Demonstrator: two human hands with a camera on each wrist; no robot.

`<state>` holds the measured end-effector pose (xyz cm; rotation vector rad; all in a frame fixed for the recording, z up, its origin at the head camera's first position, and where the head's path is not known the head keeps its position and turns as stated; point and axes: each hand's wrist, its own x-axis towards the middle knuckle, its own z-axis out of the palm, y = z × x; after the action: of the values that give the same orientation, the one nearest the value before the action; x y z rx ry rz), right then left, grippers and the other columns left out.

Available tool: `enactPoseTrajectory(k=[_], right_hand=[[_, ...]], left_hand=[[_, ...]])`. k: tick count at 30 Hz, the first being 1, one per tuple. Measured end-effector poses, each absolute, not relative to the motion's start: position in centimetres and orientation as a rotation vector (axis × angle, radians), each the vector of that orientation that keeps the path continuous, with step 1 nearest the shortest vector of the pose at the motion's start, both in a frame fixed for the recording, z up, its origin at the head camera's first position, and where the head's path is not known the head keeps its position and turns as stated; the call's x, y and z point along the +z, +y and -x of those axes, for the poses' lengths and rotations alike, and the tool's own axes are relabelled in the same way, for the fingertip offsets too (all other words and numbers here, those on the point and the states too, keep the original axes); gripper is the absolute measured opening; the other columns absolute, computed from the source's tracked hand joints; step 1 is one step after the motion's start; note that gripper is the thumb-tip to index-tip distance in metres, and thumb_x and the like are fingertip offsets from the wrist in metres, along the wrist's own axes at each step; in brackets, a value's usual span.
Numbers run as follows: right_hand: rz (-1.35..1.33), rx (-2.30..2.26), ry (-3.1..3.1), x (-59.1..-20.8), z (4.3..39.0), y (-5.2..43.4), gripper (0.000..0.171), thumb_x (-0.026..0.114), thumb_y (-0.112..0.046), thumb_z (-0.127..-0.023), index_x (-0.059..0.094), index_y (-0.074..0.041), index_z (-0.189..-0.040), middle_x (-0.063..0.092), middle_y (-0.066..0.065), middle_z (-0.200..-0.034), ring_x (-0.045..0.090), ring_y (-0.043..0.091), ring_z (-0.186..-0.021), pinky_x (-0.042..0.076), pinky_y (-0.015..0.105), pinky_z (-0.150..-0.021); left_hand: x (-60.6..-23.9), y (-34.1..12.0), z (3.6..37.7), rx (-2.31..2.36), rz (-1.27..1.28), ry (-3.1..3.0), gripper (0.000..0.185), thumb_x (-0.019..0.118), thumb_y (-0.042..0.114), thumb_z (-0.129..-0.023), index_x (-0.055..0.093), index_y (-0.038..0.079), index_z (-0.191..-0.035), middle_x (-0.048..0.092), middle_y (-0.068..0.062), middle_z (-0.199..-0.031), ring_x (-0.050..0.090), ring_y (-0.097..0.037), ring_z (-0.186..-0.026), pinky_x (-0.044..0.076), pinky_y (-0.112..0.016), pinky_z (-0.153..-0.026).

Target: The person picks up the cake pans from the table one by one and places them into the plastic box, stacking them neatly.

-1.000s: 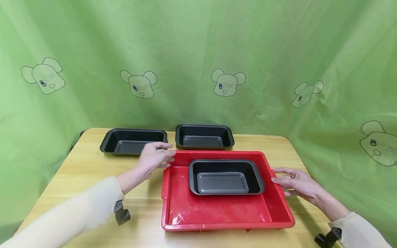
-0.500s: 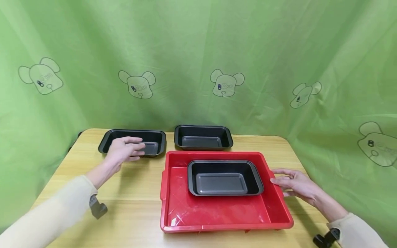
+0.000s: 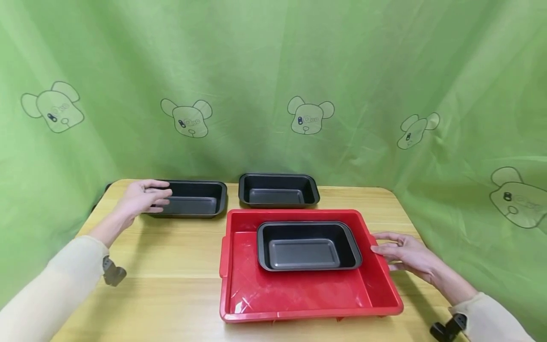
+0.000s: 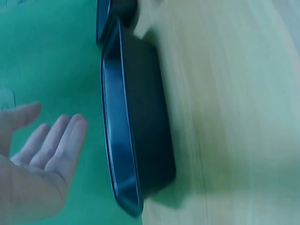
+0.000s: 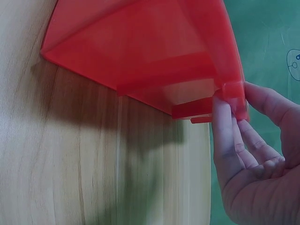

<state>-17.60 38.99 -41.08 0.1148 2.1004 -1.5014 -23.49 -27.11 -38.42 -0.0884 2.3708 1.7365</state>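
three dark baking pans are seen on the wooden table; one pan sits inside the red tray, toward its far side, long axis running left to right; a second pan stands just behind the tray's far wall; the third, the left pan, lies at the far left of the table, long axis also left to right, well apart from the tray.

the left hand is held at the left short end of the left pan, fingers straight and spread, pointed rightward over the rim; in the left wrist view the fingers are seen just beside the pan's rim with a gap between, so no grip is recorded; contact cannot be told for certain from the head view.

the right hand is placed at the right side wall of the red tray; in the right wrist view the thumb and fingers are pinched on the tray's rim lug.

relation noted: the left pan lies directly ahead of the left hand's fingertips, its long axis in line with them; the left hand is far nearer to it than the right, which is kept across the tray's whole width from it; the tray pan is judged nearer the right hand.
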Motion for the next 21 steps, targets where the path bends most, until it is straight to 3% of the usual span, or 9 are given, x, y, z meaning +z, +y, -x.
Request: enactPoseTrajectory(k=[3,6,8,10,13,16,21], right_hand=[[-0.118,-1.500,2.100,-41.1,17.5,39.0,0.066,0.060,-0.024,-0.096,0.027,0.002,-0.147,0.075,-0.001,-0.106,0.072,0.018,-0.097,0.062,0.041,-0.084],[-0.119,-1.497,2.103,-41.1,17.5,39.0,0.067,0.060,-0.024,-0.096,0.027,0.002,-0.148,0.075,-0.001,-0.106,0.072,0.019,-0.097,0.062,0.041,-0.084],[-0.117,-1.497,2.105,-41.1,17.5,39.0,0.067,0.060,-0.024,-0.096,0.026,0.002,-0.148,0.075,0.000,-0.107,0.072,0.019,-0.097,0.061,0.042,-0.084],[-0.112,-1.497,2.105,-41.0,17.5,39.0,0.068,0.060,-0.024,-0.096,0.026,0.003,-0.148,0.074,0.000,-0.107,0.072,0.020,-0.098,0.061,0.042,-0.085],[-0.111,-1.496,2.108,-41.0,17.5,38.9,0.068,0.060,-0.024,-0.096,0.026,0.003,-0.148,0.074,0.001,-0.108,0.072,0.020,-0.098,0.061,0.043,-0.085],[-0.116,-1.493,2.111,-41.0,17.5,38.9,0.067,0.060,-0.025,-0.096,0.027,0.002,-0.147,0.074,0.001,-0.108,0.072,0.021,-0.099,0.061,0.043,-0.086],[-0.127,-1.486,2.124,-41.1,17.5,38.9,0.066,0.062,-0.026,-0.095,0.030,0.001,-0.147,0.074,0.002,-0.107,0.072,0.022,-0.099,0.061,0.043,-0.086]], left_hand=[[-38.4,-28.2,23.6,1.670,0.046,2.440,0.061,0.061,0.030,-0.095,0.040,-0.002,-0.142,0.071,0.001,-0.115,0.069,0.002,-0.084,0.061,-0.028,-0.082],[-38.4,-29.3,23.7,1.592,0.049,2.507,0.061,0.060,0.035,-0.096,0.041,0.001,-0.142,0.060,-0.020,-0.133,0.069,0.002,-0.085,0.061,-0.029,-0.083],[-38.4,-30.0,23.8,1.562,0.059,2.537,0.062,0.060,0.036,-0.096,0.041,0.001,-0.142,0.053,-0.026,-0.137,0.070,0.001,-0.085,0.061,-0.031,-0.085],[-38.5,-30.8,23.9,1.562,0.068,2.551,0.062,0.060,0.036,-0.095,0.041,0.000,-0.142,0.056,-0.021,-0.135,0.070,0.000,-0.085,0.061,-0.032,-0.085],[-38.8,-32.0,24.1,1.588,0.082,2.560,0.063,0.061,0.034,-0.095,0.040,-0.002,-0.142,0.072,0.001,-0.112,0.070,-0.001,-0.084,0.061,-0.032,-0.085],[-39.2,-33.0,24.3,1.609,0.104,2.578,0.063,0.061,0.033,-0.095,0.040,-0.003,-0.142,0.069,0.025,-0.091,0.071,-0.003,-0.084,0.061,-0.030,-0.081],[-40.2,-34.3,24.5,1.596,0.159,2.595,0.063,0.062,0.031,-0.095,0.039,-0.004,-0.142,0.068,0.023,-0.092,0.072,-0.005,-0.084,0.062,-0.030,-0.080]])
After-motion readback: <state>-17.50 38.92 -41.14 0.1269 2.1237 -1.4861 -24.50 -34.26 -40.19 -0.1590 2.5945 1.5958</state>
